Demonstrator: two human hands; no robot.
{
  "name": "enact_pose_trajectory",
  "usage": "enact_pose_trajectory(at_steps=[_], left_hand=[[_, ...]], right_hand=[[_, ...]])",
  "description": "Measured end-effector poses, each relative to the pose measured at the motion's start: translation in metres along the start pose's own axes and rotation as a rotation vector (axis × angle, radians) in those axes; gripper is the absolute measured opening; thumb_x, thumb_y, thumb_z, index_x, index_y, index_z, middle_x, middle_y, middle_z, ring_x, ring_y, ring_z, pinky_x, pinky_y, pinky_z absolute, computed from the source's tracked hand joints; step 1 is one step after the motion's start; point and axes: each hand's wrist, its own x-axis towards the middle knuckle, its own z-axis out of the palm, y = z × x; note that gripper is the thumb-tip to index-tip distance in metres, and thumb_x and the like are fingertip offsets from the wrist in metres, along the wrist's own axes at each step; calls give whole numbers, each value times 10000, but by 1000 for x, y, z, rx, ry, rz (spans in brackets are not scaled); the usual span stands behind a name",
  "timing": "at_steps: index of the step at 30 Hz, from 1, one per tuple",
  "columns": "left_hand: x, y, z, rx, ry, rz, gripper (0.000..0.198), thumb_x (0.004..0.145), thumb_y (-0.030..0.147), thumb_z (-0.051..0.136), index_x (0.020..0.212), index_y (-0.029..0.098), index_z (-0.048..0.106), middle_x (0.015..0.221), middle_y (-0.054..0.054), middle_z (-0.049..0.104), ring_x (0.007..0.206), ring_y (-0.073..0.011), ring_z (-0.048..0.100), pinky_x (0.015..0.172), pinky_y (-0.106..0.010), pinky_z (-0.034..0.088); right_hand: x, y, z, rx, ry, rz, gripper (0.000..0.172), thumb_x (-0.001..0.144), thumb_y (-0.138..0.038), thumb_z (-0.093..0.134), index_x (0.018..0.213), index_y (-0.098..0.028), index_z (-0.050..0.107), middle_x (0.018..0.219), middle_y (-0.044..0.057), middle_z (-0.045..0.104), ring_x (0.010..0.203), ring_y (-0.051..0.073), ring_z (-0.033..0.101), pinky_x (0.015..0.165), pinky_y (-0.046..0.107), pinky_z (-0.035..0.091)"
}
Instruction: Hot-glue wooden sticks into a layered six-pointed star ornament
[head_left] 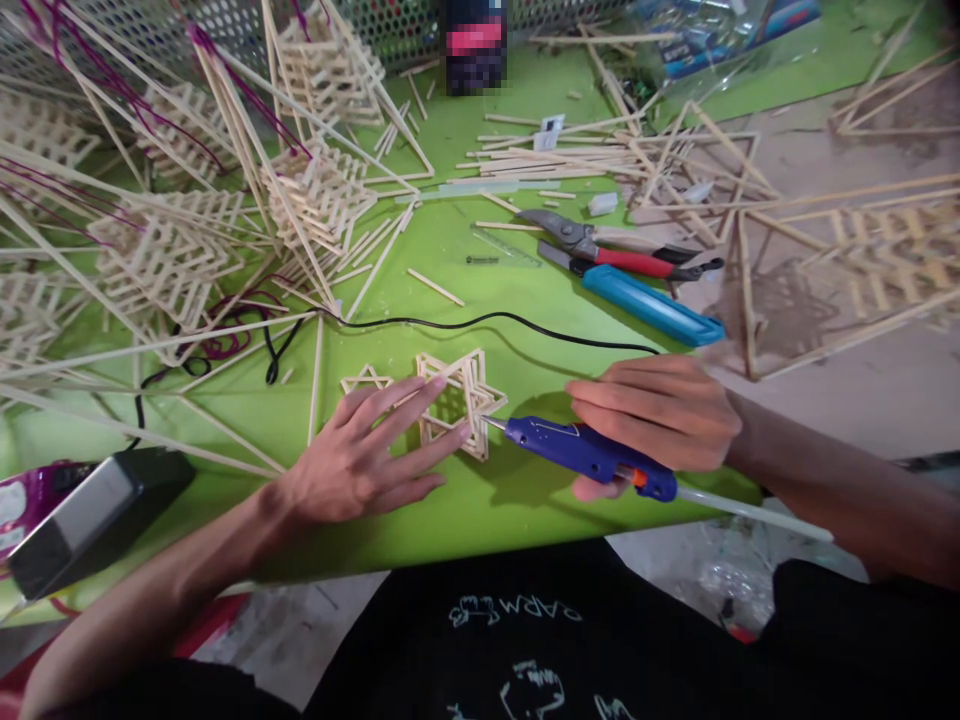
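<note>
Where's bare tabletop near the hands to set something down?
Bare green table shows along the near edge, below the left hand and glue gun, plus a small patch between glue gun and black cord. Crowded: far left, with stick towers; far right, with loose sticks, pruners and blue cutter.

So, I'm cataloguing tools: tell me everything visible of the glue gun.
The glue gun has a blue, plastic-looking body, an orange part near the rear and a metallic nozzle. A translucent glue stick juts from its back. The right hand holds it, hiding the grip; the nozzle points left to the wooden star, contact unclear.
</note>
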Motion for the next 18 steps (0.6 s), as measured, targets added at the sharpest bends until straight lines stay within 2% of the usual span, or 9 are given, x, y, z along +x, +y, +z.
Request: enact_pose_trajectory(at_steps=[3,13,18], left_hand=[[0,0,0,5,-8,-9,604,862,442,733,1425,316,551,1507,-119,524,1333,-318,522,997,-456,501],[0,0,0,18,-10,-2,591,880,476,714,1424,318,546,1473,-137,546,1328,-316,531,999,-450,491],[0,-1,0,23,-7,3,592,885,480,709,1429,319,540,1463,-149,552,1337,-312,524,989,-448,500]], right_hand=[[1,0,3,-7,39,0,502,842,-705,616,677,-232,658,682,65,689,539,165,604,476,293,593],[1,0,2,-8,14,-16,572,884,-723,529,631,-225,651,639,76,653,513,172,581,465,312,590],[3,1,4,-24,46,-13,571,885,-729,525,615,-236,631,613,59,628,506,167,566,446,307,573]])
